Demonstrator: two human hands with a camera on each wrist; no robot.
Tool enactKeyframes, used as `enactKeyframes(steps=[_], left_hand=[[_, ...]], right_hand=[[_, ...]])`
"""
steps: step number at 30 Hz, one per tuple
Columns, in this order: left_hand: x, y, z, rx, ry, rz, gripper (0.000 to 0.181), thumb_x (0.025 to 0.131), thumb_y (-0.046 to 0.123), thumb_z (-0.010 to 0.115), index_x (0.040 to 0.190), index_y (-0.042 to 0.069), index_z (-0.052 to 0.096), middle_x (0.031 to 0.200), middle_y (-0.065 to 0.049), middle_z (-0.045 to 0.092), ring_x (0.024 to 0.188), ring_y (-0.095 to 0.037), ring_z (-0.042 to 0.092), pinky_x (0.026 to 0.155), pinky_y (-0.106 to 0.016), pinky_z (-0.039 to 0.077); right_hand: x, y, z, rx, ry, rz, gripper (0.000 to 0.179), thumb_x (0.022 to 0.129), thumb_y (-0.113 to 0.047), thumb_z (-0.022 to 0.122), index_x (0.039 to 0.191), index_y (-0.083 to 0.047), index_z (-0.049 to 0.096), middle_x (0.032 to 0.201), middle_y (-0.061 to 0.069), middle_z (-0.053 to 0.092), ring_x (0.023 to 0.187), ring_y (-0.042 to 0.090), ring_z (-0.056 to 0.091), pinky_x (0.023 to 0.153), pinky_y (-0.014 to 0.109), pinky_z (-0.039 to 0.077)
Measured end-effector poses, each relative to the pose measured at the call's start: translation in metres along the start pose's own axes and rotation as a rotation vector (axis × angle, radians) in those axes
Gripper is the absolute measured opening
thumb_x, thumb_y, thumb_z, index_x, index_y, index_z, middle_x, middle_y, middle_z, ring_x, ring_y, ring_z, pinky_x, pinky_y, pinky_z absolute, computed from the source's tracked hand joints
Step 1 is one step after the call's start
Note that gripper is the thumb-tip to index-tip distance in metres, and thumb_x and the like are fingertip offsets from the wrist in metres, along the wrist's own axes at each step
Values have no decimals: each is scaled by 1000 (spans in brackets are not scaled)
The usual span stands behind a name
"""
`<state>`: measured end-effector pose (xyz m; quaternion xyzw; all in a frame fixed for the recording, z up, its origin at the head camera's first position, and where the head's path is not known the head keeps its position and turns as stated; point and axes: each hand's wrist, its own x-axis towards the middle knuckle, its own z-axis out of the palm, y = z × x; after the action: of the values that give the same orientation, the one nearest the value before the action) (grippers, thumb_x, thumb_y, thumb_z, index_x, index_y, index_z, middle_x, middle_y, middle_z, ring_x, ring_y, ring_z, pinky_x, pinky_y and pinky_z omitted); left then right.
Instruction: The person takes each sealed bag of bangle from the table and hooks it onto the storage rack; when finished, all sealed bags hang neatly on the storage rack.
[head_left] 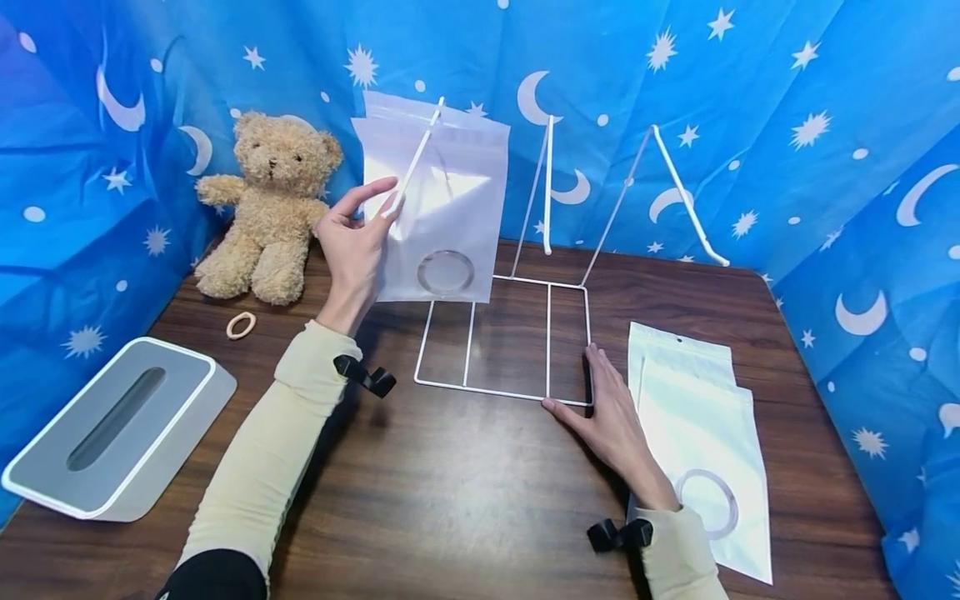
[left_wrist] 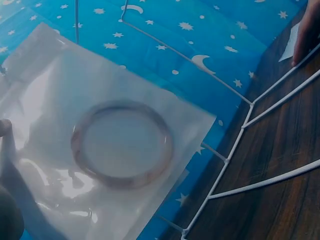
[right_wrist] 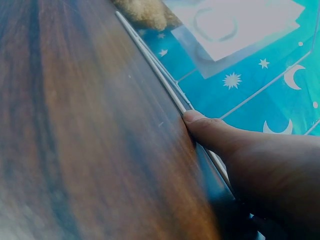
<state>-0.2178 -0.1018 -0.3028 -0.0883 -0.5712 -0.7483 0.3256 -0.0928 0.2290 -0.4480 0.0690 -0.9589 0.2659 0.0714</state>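
A white wire display rack (head_left: pixel 510 393) stands on the table, three slanting prongs at its top. Clear-fronted zip bags (head_left: pixel 465 192), one behind another, hang from the left prong; the front one has a ring-shaped bangle (head_left: pixel 446 273) inside. With thumb and forefinger, my left hand (head_left: pixel 356 242) pinches the front end of that prong, right before the bags. In the left wrist view the bangle (left_wrist: pixel 122 145) shows large through the plastic. My right hand (head_left: pixel 615 417) holds the front right corner of the rack's base, its thumb (right_wrist: pixel 195 117) on the front bar and fingers along the side bar.
Two more white zip bags (head_left: pixel 697 442) overlap at the right, the upper one with a bangle inside. To the left are a teddy bear (head_left: pixel 266 208), a small wooden ring (head_left: pixel 241 325) and a grey-topped tissue box (head_left: pixel 120 433). A blue star-patterned curtain (head_left: pixel 750 100) surrounds the table.
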Motion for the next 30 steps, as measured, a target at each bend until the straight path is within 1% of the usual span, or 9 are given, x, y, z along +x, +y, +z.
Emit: enactKeyframes(steps=[3,10,17,22,24,26,28,29,30], left_hand=[[3,-2,0,-11,4,7,19,80,2,80,99,1,77,93,-10,73,34,-7,24,37,-18,25],[7,-6,-1,30,16,19,17,81,4,80,98,3,78,95,-9,74,35,-6,23,38,-17,23],[9,-8,-4,67,-32,49,20,83,5,79,102,1,76,99,-12,73,34,-7,22,36,-18,23],[8,-9,-10,23,-92,30,22,83,4,78,105,2,75,104,-10,72,37,-7,32,40,-18,31],[7,-9,-15,-21,-140,24,25,82,-1,77,107,0,74,109,-13,70,49,-8,51,50,-18,43],[4,-8,-22,-48,-193,39,29,82,-5,75,110,-3,72,115,-15,67,76,-14,64,74,-22,51],[1,-5,-32,-24,-231,65,32,82,-7,74,113,-5,69,122,-17,62,104,-20,62,93,-33,48],[-1,-2,-37,-11,-237,74,35,81,-8,74,115,-6,68,126,-17,60,118,-24,56,100,-40,43],[-3,2,-43,22,-234,95,37,81,-7,74,117,-7,67,129,-17,57,123,-25,51,104,-42,39]], right_hand=[[-1,0,1,1,0,-3,105,81,-62,70,154,-2,24,157,21,26,144,36,21,112,57,21],[-1,-2,1,-7,-18,15,106,81,-63,69,155,-2,22,157,22,25,145,37,20,112,58,21],[-1,-1,0,-7,0,1,105,81,-61,70,154,-2,24,157,21,26,144,36,21,112,57,21],[-2,-1,0,-6,-9,8,105,81,-61,70,154,-2,23,157,21,25,144,37,20,112,57,20],[-2,0,0,-3,-16,14,105,81,-61,70,154,-2,23,157,21,25,145,36,20,112,57,20],[-1,0,0,-1,-21,16,105,81,-62,70,155,-2,23,157,21,25,145,37,20,112,57,20],[0,0,0,-2,-28,19,106,82,-62,69,155,-2,22,157,22,24,145,37,19,112,58,20],[0,0,0,-2,-31,20,106,82,-63,69,155,-3,22,157,22,24,145,37,19,112,58,19],[1,0,0,-3,-32,22,106,82,-63,68,155,-3,21,157,22,24,144,38,19,112,58,19]])
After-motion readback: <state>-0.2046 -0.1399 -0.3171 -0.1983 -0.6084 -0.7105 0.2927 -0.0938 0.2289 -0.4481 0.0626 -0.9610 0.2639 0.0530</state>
